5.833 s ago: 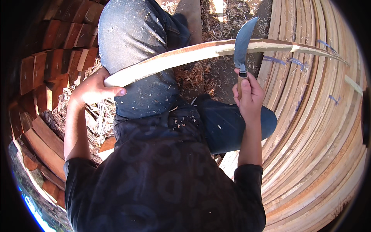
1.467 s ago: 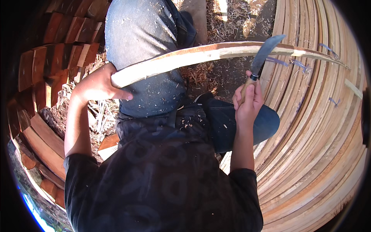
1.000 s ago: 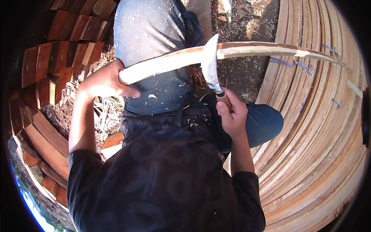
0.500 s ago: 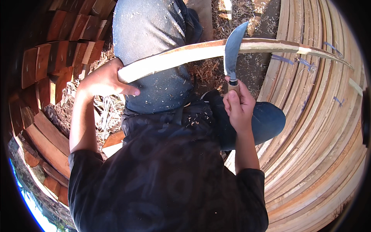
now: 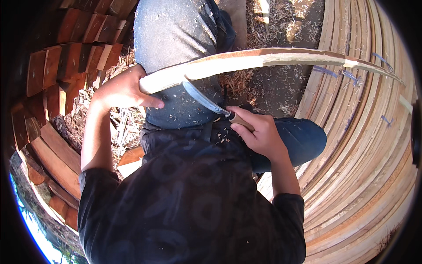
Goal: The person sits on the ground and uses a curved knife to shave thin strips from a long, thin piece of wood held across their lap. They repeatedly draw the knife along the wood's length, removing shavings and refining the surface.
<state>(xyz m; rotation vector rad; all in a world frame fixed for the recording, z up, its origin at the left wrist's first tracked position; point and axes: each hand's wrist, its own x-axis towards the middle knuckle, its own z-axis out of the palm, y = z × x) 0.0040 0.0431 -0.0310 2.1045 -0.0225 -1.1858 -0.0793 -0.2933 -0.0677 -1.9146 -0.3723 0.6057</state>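
A long pale strip of wood (image 5: 228, 64) with a reddish-brown upper edge runs from my left thigh off to the right. Its near end lies in my left hand (image 5: 124, 89), thumb below and the rest of the hand around the end. My right hand (image 5: 257, 131) is closed around the wooden handle of a curved knife (image 5: 203, 99). The blade points up and left across my jeans (image 5: 176, 39), its tip at the lower edge of the strip near my left hand. Part of the knife's handle is hidden by my fingers.
Many long pale wood strips (image 5: 351, 176) lie stacked on the right, some with bluish ties (image 5: 350, 78). Reddish wood blocks (image 5: 52, 66) are piled at the left. Shavings (image 5: 281, 26) litter the ground and my jeans.
My right hand has swung the knife down and left, from upright across the strip's middle to slanting near its left end. My left hand keeps its hold.
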